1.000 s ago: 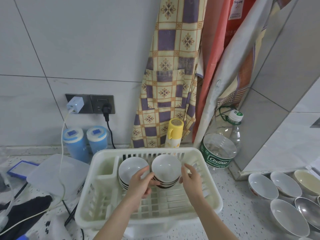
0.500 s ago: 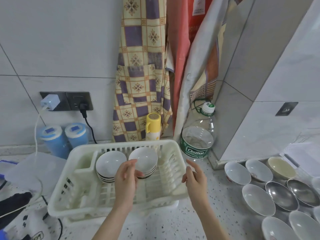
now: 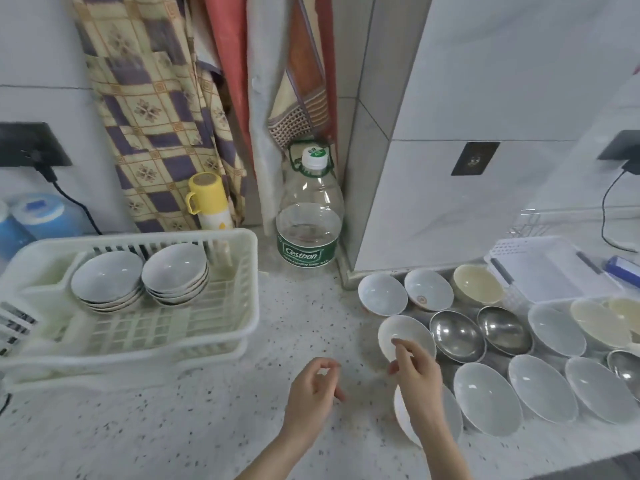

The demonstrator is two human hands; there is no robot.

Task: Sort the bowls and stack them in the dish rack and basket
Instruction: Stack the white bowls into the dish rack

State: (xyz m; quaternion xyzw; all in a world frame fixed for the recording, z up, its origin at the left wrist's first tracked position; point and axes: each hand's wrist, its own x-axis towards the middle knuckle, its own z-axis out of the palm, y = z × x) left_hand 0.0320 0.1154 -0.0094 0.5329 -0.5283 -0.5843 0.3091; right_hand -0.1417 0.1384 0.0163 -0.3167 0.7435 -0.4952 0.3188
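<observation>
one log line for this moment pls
phase: reaching next bowl | right hand: over white bowl, no grip | left hand: empty | dish rack: two stacks

Bare speckled counter (image 3: 194,420) lies open between the dish rack (image 3: 249,306) on the left and the close-packed loose bowls (image 3: 485,396) on the right, with the water bottle (image 3: 310,216) standing behind the gap.

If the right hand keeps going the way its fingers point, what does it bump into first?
Probably the white bowl just beyond the right hand; its fingertips already overlap the bowl's near rim in this view. Whether they hover above it or touch it is unclear.
</observation>
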